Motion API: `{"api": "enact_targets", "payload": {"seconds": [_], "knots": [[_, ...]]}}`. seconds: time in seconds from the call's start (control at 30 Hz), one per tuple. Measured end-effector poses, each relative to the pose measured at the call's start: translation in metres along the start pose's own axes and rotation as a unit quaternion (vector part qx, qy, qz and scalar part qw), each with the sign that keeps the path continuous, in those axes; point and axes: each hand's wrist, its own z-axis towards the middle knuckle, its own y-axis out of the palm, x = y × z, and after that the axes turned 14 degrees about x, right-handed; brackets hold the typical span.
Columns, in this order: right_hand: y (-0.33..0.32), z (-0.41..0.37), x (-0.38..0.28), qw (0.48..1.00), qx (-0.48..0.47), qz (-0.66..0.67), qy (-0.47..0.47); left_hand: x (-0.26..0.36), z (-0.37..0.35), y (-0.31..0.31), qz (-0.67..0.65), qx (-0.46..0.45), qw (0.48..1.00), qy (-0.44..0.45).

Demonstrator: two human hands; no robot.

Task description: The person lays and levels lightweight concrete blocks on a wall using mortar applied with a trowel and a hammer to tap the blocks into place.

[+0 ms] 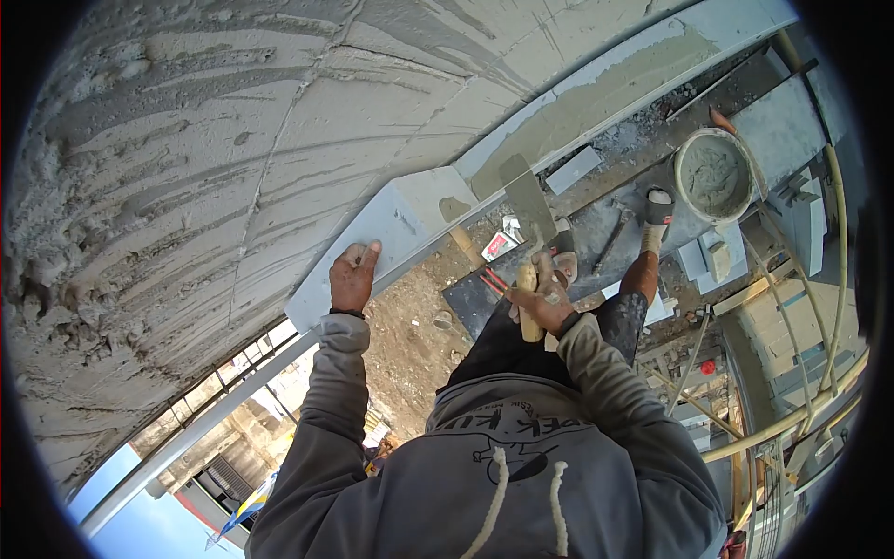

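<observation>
My left hand [354,277] grips the near edge of a pale grey building block [396,224], its fingers bent against the surface. The block sits against the rough wall, at the end of a ledge of similar blocks [596,102] partly coated with wet mortar. In my right hand [548,296] is a trowel, closed around its wooden handle [530,321]. The trowel's flat blade [529,197] points toward the ledge and carries grey mortar. A small patch of mortar [454,209] clings to the block's end near the blade.
A bucket of mortar [714,175] stands on the platform at right. A hammer [612,235], red-handled pliers [494,279] and a crumpled packet [503,242] lie near my feet. Bamboo poles [832,270] rise at right. Open ground [410,345] shows far below the platform edge.
</observation>
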Motion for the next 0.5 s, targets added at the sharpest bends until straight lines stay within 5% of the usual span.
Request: {"api": "enact_targets", "payload": {"seconds": [0.07, 0.13, 0.27, 0.33, 0.37, 0.47, 0.5], "knots": [[0.041, 0.016, 0.018, 0.994, 0.060, -0.042, -0.086, -0.013, 0.007, 0.001, -0.019, -0.021, 1.000, -0.011], [0.082, 0.040, 0.052, 0.900, 0.220, -0.155, -0.344, -0.017, 0.007, 0.002, -0.036, -0.041, 0.998, -0.024], [0.135, 0.068, 0.058, 0.896, 0.253, -0.202, -0.303, -0.006, 0.005, 0.002, -0.045, -0.028, 0.998, -0.021], [0.150, 0.075, 0.056, 0.805, 0.307, -0.278, -0.425, -0.012, 0.005, 0.003, -0.045, -0.032, 0.998, -0.018], [0.154, 0.073, 0.058, 0.859, 0.273, -0.263, -0.345, -0.015, 0.006, 0.004, -0.040, -0.030, 0.999, -0.006], [0.159, 0.077, 0.082, 0.891, 0.229, -0.244, -0.306, -0.015, 0.005, 0.003, -0.037, -0.026, 0.999, 0.000], [0.168, 0.112, 0.141, 0.966, 0.161, 0.009, -0.203, -0.013, 0.006, 0.004, -0.041, -0.025, 0.999, -0.003]]}}
